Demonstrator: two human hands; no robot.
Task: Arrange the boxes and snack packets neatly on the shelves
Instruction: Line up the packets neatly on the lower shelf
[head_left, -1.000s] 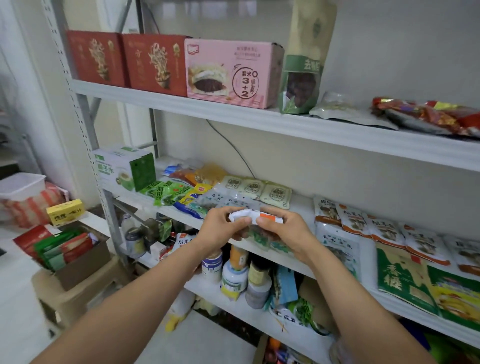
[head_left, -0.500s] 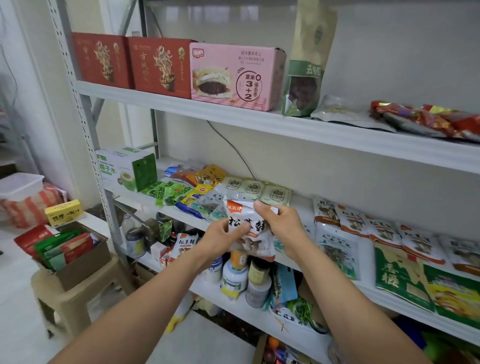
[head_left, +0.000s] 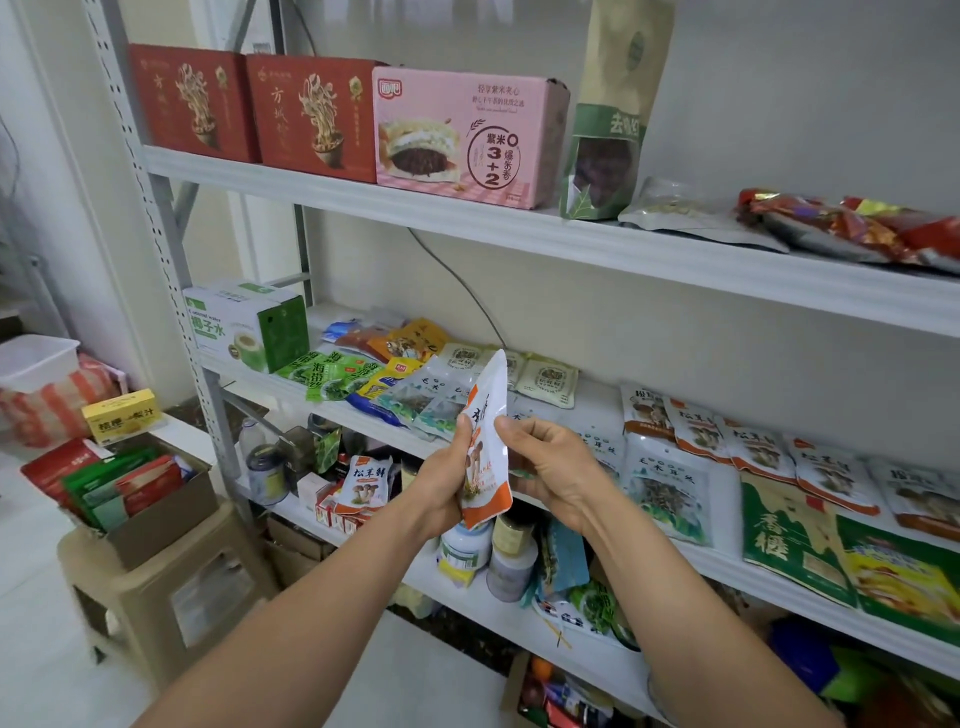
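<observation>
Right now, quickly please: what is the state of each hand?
Left hand: holding the packet.
Right hand: curled at the packet's edge; grip cannot be told.

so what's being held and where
A mushroom packet, gripped round its lower half by the left hand; the right hand touches its other edge, grip unclear.

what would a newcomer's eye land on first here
The white-and-orange mushroom packet stands out first, held upright in front of the middle shelf by the left hand, with the right hand close against its edge. Next come the pink box and the two red boxes, lined up side by side at the left end of the top shelf.
</observation>
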